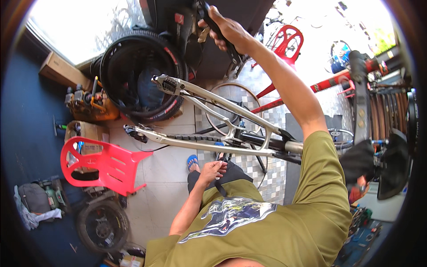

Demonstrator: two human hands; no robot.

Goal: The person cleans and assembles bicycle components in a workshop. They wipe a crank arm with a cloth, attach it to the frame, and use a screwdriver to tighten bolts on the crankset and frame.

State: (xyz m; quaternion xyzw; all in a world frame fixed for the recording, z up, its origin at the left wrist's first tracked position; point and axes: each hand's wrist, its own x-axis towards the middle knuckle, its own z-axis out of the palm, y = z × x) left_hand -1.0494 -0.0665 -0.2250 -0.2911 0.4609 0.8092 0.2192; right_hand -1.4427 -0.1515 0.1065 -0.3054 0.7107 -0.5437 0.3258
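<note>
By the right hand's (236,35) fingers, at top centre, a long black object (219,33) is gripped, its kind unclear. Below centre, the left hand's (212,171) fingers are curled; whether anything is held cannot be told. Between them, a silver bicycle frame (244,151) is partly hidden by the olive sleeve (327,173).

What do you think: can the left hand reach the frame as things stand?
Probably yes: the left hand appears just below the frame in this picture, with nothing large between them, though depth is hard to judge.
</note>
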